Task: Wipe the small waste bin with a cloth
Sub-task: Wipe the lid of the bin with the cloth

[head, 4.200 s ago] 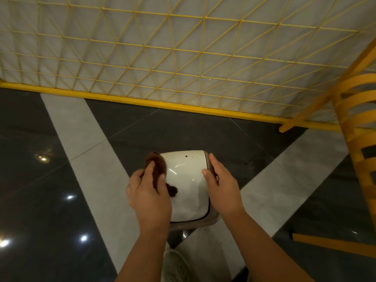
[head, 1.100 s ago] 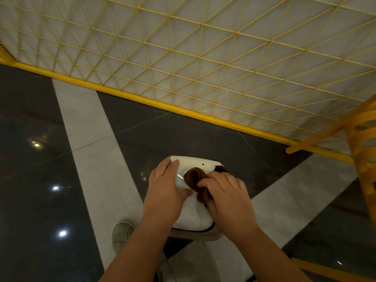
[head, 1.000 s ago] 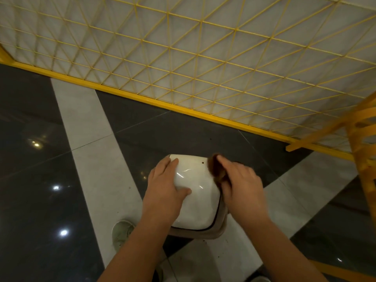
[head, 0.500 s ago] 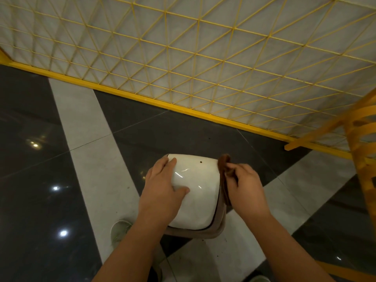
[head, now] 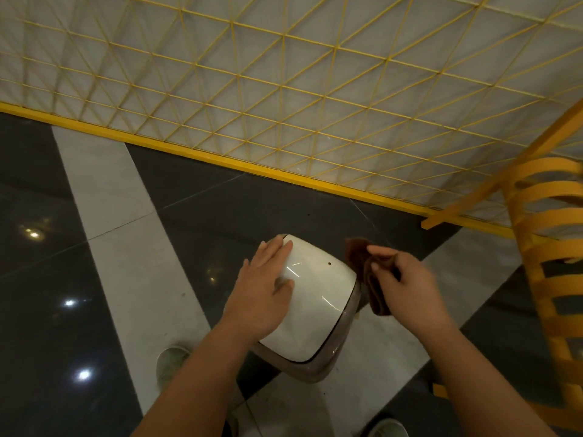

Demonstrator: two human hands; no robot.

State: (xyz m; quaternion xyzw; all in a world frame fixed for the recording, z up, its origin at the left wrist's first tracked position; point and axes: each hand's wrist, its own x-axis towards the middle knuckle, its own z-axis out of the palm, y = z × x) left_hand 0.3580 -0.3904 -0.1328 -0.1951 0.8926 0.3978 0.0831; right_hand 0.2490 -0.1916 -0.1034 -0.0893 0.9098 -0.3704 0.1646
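Small waste bin (head: 310,305) standing on the floor's pale stripe (head: 104,197). Left hand (head: 266,290) flat on lid (head: 315,279), steadying. Right hand (head: 407,285) pinching brown cloth (head: 362,263) beside bin's right flank, probably for side wiping.

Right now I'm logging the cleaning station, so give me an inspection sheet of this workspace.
Surface: glossy dark floor with pale tile stripes, showing light reflections.
Job's things: small waste bin, white lid closed; brown cloth at its right side.
Clutter: nothing seen.
Hands: left hand lies flat on the lid; right hand grips the cloth.
Cables: nothing seen.
Surroundings: yellow lattice fence behind, yellow slatted structure at right, shoes at the bottom.
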